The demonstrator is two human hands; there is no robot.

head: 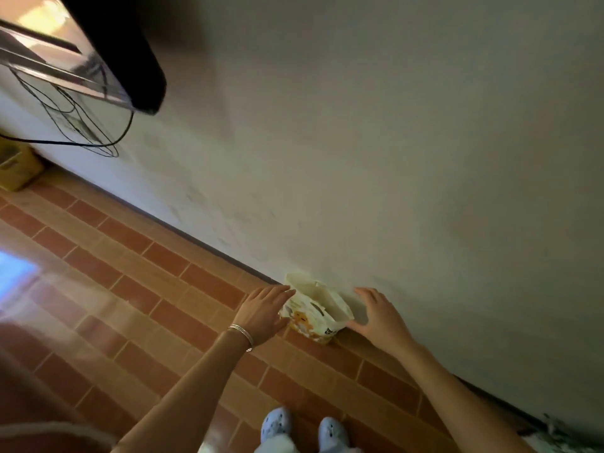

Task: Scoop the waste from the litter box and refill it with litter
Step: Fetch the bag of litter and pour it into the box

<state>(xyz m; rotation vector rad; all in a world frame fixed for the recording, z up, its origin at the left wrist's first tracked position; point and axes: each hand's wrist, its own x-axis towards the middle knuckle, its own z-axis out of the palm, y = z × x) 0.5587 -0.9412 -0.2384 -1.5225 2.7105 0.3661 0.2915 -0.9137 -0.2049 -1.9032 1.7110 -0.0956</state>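
A cream and yellow litter bag (315, 310) stands on the tiled floor against the white wall, its top open. My left hand (263, 310), a silver bangle on its wrist, lies along the bag's left side with fingers straight, touching it. My right hand (379, 317) is spread just right of the bag, its thumb at the bag's lower right edge. No litter box or scoop is in view.
Red and tan tiled floor (157, 289) stretches to the left. A black screen (124, 50) on a glass shelf hangs at upper left with cables (81, 125) dangling. A yellow box (18, 165) sits at the far left. My light blue shoes (304, 429) stand below.
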